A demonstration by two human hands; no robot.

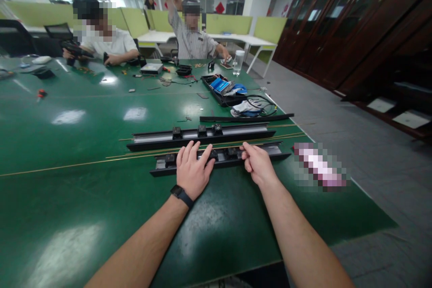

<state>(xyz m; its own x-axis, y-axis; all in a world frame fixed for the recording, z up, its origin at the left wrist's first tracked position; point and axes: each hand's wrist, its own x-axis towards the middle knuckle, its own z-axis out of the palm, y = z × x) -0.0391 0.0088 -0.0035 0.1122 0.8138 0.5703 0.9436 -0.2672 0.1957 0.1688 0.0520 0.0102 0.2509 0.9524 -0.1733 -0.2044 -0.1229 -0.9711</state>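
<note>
The left hand [193, 168] spreads loosely over the near channel [227, 163], the right hand [258, 164] curls at its far edge, any pinch on the brass rods [148, 152] just beyond the channel indeterminable; the step appears to be rod positioning, next requiring alignment parallel to the channel.

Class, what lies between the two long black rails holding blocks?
In the head view: thin golden rods, partly overlapped by the left hand and right hand.

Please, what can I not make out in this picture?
In the head view:
- Near black rail: part hidden by left hand.
- Right hand: grip on any rod too small to confirm.
- Long gold-coloured rod: cut off by the left edge.
- Pink object: blurred by pixelation.
</note>
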